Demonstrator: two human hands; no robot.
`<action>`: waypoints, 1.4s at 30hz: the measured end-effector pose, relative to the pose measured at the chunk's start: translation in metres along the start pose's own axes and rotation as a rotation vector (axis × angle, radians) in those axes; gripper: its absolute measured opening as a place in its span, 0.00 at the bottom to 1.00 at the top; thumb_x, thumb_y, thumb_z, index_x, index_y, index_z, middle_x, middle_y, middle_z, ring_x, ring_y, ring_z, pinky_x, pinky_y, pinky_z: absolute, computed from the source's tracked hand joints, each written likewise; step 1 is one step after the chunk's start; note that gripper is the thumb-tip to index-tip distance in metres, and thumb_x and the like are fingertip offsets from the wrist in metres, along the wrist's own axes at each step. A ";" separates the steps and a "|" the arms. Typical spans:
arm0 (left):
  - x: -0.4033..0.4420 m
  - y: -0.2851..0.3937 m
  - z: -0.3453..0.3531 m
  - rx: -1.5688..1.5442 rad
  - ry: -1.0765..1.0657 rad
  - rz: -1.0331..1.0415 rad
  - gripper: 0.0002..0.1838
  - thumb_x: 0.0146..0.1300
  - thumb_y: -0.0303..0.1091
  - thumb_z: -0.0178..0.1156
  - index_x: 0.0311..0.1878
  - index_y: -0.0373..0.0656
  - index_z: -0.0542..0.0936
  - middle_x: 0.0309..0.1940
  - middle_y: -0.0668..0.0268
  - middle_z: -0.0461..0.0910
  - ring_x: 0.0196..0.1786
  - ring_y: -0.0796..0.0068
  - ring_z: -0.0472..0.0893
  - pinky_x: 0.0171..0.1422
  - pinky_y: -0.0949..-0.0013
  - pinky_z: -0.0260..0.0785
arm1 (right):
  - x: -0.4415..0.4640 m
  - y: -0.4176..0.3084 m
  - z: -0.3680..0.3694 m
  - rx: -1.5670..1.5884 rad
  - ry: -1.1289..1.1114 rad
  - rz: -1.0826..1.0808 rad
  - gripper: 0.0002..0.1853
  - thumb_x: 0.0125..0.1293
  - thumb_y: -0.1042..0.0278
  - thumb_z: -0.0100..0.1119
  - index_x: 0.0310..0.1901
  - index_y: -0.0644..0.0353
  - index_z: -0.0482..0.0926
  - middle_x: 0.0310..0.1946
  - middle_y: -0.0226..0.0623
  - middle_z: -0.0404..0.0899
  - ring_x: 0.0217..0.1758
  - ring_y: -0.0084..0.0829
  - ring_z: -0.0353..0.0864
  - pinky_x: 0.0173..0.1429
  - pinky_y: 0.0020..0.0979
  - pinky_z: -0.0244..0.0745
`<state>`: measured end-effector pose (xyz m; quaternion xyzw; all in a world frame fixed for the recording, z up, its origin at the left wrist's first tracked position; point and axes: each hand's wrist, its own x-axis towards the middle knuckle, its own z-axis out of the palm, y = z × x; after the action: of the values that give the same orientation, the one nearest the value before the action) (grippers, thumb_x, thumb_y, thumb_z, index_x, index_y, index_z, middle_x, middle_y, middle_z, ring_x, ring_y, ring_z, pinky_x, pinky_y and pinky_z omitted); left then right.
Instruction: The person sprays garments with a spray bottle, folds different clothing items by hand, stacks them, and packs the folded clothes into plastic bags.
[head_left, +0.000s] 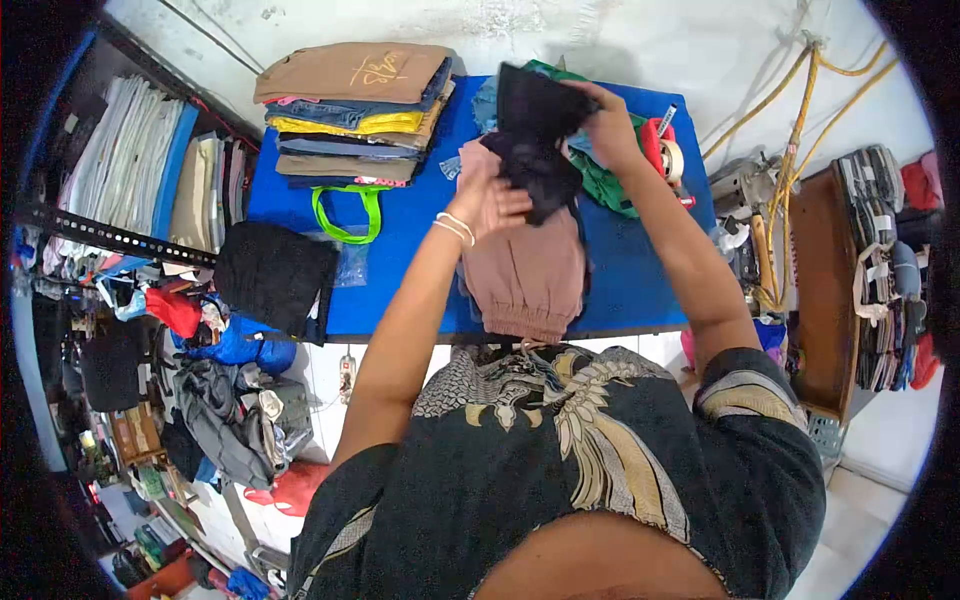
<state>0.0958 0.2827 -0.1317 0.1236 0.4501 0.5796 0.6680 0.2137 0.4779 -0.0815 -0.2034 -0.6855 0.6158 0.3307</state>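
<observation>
A black cloth (pixel 540 125) hangs from my right hand (pixel 608 125), its lower part over a folded pink garment (pixel 525 270) with a gathered waistband on the blue table (pixel 400 290). The fingers of my right hand are closed on its upper right edge. Beside the cloth's lower left part, my left hand (pixel 492 207) is spread with its fingers apart, above the pink garment. A green cloth (pixel 600 185) lies crumpled behind and to the right of the black cloth.
Folded clothes (pixel 350 115) are stacked at the back left, with a bright green handle (pixel 372 225) sticking out. Black folded cloth (pixel 275 280) lies at the left edge. A tape roll (pixel 671 160) and marker (pixel 667 120) are at the right. Shelves flank the table.
</observation>
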 end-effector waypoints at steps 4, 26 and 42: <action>-0.011 0.021 -0.009 -0.327 -0.075 0.168 0.56 0.45 0.78 0.36 0.64 0.34 0.52 0.61 0.49 0.58 0.61 0.53 0.65 0.61 0.54 0.60 | -0.018 -0.037 0.018 -0.254 -0.479 -0.570 0.27 0.38 0.91 0.42 0.42 0.60 0.79 0.43 0.40 0.78 0.52 0.35 0.73 0.59 0.31 0.64; 0.004 -0.039 0.002 0.375 0.423 0.876 0.24 0.50 0.17 0.57 0.53 0.33 0.68 0.48 0.57 0.73 0.50 0.67 0.73 0.56 0.70 0.62 | -0.080 0.007 0.040 -0.282 0.059 0.082 0.24 0.55 0.53 0.59 0.45 0.65 0.71 0.36 0.45 0.75 0.41 0.32 0.74 0.47 0.30 0.67; -0.002 -0.073 0.038 1.568 0.871 0.610 0.44 0.47 0.52 0.60 0.67 0.54 0.53 0.67 0.52 0.44 0.69 0.52 0.46 0.62 0.34 0.36 | 0.102 0.142 0.023 -1.346 -0.502 -0.624 0.10 0.42 0.71 0.57 0.31 0.55 0.77 0.57 0.35 0.63 0.58 0.43 0.61 0.50 0.44 0.66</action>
<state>0.1726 0.2732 -0.1598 0.4224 0.8692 0.2566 -0.0125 0.1082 0.5541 -0.2008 -0.0129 -0.9912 -0.0262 0.1293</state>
